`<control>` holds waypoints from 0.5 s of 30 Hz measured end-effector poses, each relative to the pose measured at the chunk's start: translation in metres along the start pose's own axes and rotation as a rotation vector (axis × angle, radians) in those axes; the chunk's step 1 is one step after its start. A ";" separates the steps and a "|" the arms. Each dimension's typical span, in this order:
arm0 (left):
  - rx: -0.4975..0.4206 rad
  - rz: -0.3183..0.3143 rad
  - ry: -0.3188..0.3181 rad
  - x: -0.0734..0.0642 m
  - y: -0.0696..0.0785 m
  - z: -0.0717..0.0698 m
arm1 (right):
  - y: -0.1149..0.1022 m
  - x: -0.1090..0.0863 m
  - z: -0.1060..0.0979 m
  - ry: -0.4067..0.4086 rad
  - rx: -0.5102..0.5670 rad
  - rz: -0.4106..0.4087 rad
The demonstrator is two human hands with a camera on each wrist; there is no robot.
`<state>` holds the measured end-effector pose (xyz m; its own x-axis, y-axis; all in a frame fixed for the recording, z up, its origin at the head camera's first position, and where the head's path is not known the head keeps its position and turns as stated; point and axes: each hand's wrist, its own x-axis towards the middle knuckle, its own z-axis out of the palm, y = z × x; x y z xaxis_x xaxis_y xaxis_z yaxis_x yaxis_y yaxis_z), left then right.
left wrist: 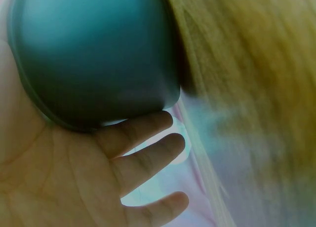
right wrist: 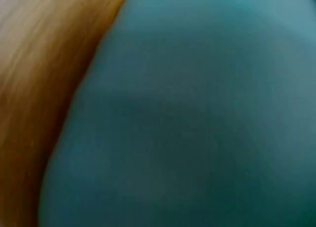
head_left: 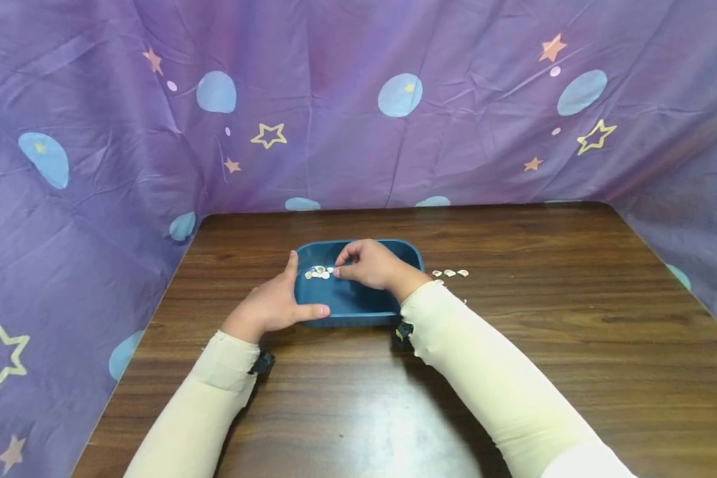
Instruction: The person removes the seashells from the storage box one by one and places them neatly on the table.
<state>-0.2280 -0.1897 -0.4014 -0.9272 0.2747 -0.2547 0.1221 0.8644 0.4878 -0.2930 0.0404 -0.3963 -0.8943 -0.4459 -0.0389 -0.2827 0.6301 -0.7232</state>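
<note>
A blue rectangular plastic basin (head_left: 358,319) stands on the table in the head view. Against its left end lies my left hand (head_left: 270,302), thumb along the near rim; the left wrist view shows straight, spread fingers (left wrist: 153,158) beside the basin's wall. My right hand (head_left: 367,263) is over the basin, thumb and forefinger pinching what looks like a small whitish shell-like piece, mostly hidden by the fingertips. Several small white shell-like pieces (head_left: 319,273) lie in a cluster on the basin's floor at the left. The right wrist view holds only the basin's blurred outer wall (right wrist: 187,118).
To the right of the basin, a short row of similar white pieces (head_left: 450,273) lies on the brown wooden table (head_left: 573,318). Another shows partly past the right sleeve (head_left: 478,358). A purple cloth (head_left: 334,153) with stars hangs behind and at both sides.
</note>
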 end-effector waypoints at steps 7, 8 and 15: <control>0.002 0.005 -0.003 0.000 0.000 -0.001 | -0.006 0.003 0.009 -0.014 -0.005 0.001; 0.003 0.007 -0.004 0.000 -0.001 -0.002 | -0.007 0.003 0.011 -0.016 -0.008 -0.001; -0.003 0.005 -0.012 0.001 -0.002 -0.002 | -0.010 0.006 0.018 -0.008 -0.033 -0.005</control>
<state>-0.2294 -0.1917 -0.4007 -0.9225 0.2836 -0.2620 0.1253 0.8618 0.4915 -0.2892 0.0200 -0.4013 -0.8901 -0.4539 -0.0411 -0.2984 0.6485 -0.7003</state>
